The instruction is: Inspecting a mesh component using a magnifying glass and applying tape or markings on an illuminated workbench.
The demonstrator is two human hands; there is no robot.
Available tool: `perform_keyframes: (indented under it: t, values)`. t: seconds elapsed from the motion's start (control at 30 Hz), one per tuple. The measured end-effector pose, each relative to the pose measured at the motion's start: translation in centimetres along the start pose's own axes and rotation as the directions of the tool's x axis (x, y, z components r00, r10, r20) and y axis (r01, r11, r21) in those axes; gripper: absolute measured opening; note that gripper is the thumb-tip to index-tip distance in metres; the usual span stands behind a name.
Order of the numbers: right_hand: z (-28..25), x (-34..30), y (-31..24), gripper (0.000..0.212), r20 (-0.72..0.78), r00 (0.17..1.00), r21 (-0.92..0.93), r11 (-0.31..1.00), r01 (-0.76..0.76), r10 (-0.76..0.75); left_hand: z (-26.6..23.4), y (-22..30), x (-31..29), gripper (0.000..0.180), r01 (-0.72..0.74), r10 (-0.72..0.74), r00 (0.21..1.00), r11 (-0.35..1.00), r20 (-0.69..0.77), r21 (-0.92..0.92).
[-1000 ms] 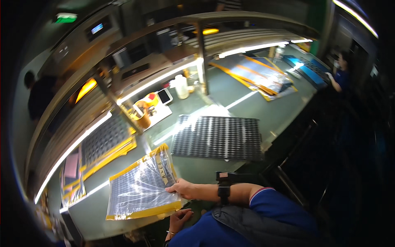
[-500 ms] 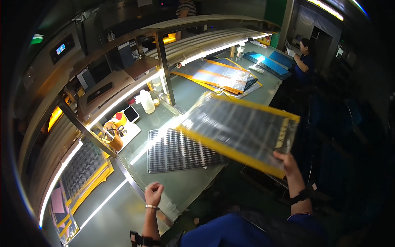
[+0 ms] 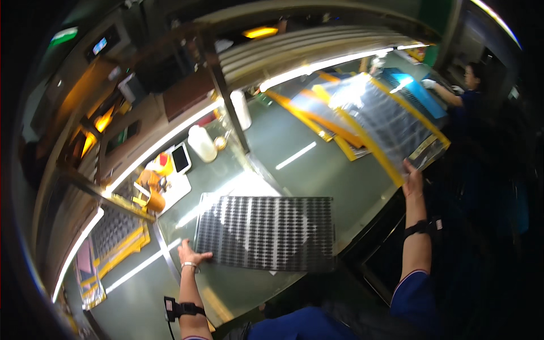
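My right hand [image 3: 412, 180] grips the near corner of a yellow-framed clear sheet [image 3: 384, 122], held out over the right part of the grey-green workbench [image 3: 317, 170], above other yellow-framed sheets. My left hand [image 3: 191, 255] rests with its fingers on the near left corner of a dark perforated mat [image 3: 266, 231] that lies flat on the bench in front of me. Both wrists wear black bands.
A metal post [image 3: 226, 93] rises from the bench. Behind it stand white bottles [image 3: 203, 143], a phone-like device [image 3: 180, 158] and an orange cup [image 3: 152, 199]. Another mat and yellow frames [image 3: 116, 241] lie at the left. Another person [image 3: 473, 85] works at the far right.
My right hand has carried the yellow-framed sheet from the left, across me, out to the right. My left hand has reached forward onto the dark mat's corner. My view swung right.
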State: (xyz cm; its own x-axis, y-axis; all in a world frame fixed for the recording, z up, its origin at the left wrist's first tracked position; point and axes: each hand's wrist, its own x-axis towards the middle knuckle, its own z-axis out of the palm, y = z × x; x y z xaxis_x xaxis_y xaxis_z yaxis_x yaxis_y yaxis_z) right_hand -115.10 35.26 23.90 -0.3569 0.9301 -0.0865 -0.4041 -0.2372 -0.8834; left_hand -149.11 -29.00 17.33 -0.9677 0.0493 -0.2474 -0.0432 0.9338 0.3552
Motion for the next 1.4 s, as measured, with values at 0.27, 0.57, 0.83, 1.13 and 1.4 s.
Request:
perform_keyframes:
  t: [0.27, 0.57, 0.83, 1.13, 1.4]
  values:
    - [-0.2, 11.5, 4.5, 0.027, 0.035, 0.987, -0.017, 0.988, -0.156, 0.157, 0.9, -3.3, -0.5, 0.072, -0.057, 0.057, 0.998, 0.998, -0.021, 0.017]
    - [-9.3, 3.3, 11.6, 0.029, -0.387, 0.899, 0.049, 0.978, -0.203, 0.206, -1.4, -3.9, -2.3, 0.019, 0.145, 0.153, 0.921, 0.721, 0.359, -0.678]
    - [-6.2, -13.7, 9.5, 0.017, -0.127, 0.967, -0.241, 0.938, -0.248, 0.223, -2.3, -5.4, -8.8, 0.007, -0.316, 0.45, 0.89, 0.719, 0.069, -0.618]
    - [2.1, -28.4, 15.2, 0.026, 0.177, 0.981, -0.742, 0.665, 0.081, 0.079, -5.6, -26.2, -19.7, 0.016, -0.275, 0.129, 0.961, 0.388, -0.243, -0.88]
    - [12.5, -30.7, 21.0, 0.112, 0.351, 0.919, -0.934, -0.004, 0.358, 0.18, -5.4, -45.4, -35.5, 0.013, -0.05, -0.678, 0.727, 0.106, -0.109, -0.993]
